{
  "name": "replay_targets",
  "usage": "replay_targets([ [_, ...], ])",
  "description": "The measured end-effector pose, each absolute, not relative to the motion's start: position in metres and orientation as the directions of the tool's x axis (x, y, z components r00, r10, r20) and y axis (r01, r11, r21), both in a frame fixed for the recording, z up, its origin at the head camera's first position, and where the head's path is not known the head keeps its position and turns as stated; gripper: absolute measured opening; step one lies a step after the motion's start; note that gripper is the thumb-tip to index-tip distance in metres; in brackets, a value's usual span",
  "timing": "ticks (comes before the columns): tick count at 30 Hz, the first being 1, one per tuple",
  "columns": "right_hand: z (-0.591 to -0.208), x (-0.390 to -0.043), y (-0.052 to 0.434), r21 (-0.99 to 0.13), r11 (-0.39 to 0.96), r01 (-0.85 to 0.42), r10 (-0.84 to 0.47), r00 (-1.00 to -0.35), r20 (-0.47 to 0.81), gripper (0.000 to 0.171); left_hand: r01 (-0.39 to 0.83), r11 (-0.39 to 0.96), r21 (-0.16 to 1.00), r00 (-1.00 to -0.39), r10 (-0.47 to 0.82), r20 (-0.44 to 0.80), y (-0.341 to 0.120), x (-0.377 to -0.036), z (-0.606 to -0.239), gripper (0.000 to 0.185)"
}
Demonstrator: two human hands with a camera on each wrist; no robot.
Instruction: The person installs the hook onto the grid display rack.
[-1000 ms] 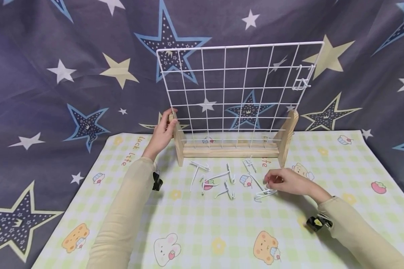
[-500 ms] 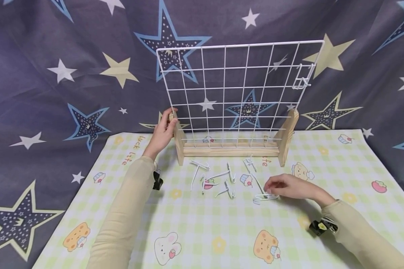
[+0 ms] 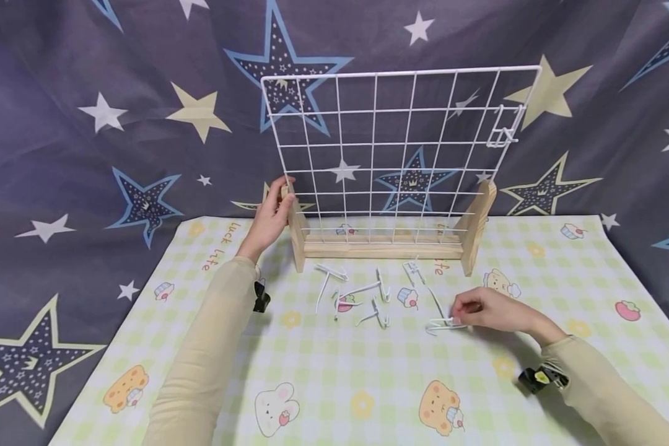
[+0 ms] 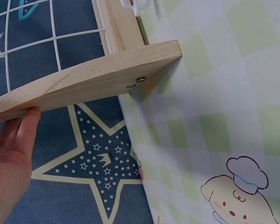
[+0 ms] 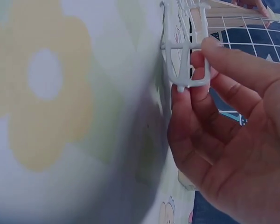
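Observation:
My left hand [image 3: 269,218] holds the upper end of the left wooden side panel [image 3: 297,238]; part of its grip is hidden behind the wood in the left wrist view. Between those side panels stands a white wire grid [image 3: 372,145], tilted back. My right hand [image 3: 493,310] pinches a white wire hook [image 3: 443,324] by its end, close above the tablecloth. In the right wrist view, thumb and fingers are on the hook's looped frame [image 5: 186,83]. One white hook [image 3: 502,136] hangs at the grid's upper right edge.
Several loose white hooks [image 3: 376,313] lie on the checked tablecloth [image 3: 334,384] in front of the stand's wooden base bar [image 3: 381,250]. Another hook [image 3: 414,272] lies near the right side panel [image 3: 477,229]. A star-patterned curtain [image 3: 145,74] hangs behind.
My right hand has pinched the wire hook and shifted it slightly right and toward me, turning its frame a little. The left hand stays on the side panel.

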State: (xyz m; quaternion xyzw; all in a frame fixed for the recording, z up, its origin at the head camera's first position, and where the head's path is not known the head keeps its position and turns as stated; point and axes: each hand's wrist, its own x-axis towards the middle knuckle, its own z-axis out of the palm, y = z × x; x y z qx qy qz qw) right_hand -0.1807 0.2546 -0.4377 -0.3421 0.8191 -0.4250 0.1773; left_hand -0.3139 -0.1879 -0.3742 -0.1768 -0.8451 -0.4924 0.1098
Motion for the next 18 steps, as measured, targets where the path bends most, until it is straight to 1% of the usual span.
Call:
replay_targets([
  [3, -0.437, -0.181, 0.259, -0.78, 0.431, -0.454, -0.683, -0.729, 0.046, 0.009, 0.409, 0.451, 0.793, -0.912, 0.19, 0.362, -0.188, -0.314, -0.374, 0.042],
  [7, -0.438, -0.182, 0.263, -0.733, 0.443, -0.516, -0.624, -0.765, 0.161, 0.013, 0.409, 0.452, 0.793, -0.912, 0.187, 0.364, -0.188, -0.315, -0.375, 0.042],
  [9, -0.439, -0.183, 0.263, -0.713, 0.463, -0.527, -0.582, -0.787, 0.205, 0.013, 0.408, 0.457, 0.791, -0.913, 0.186, 0.363, -0.188, -0.313, -0.374, 0.041],
  [15, -0.443, -0.184, 0.261, -0.673, 0.564, -0.479, -0.459, -0.859, 0.227, 0.013, 0.421, 0.432, 0.797, -0.907, 0.203, 0.369, -0.181, -0.297, -0.355, 0.04],
  [18, -0.445, -0.184, 0.26, -0.67, 0.591, -0.45, -0.41, -0.882, 0.231, 0.012, 0.414, 0.433, 0.801, -0.91, 0.204, 0.36, -0.178, -0.288, -0.346, 0.039],
])
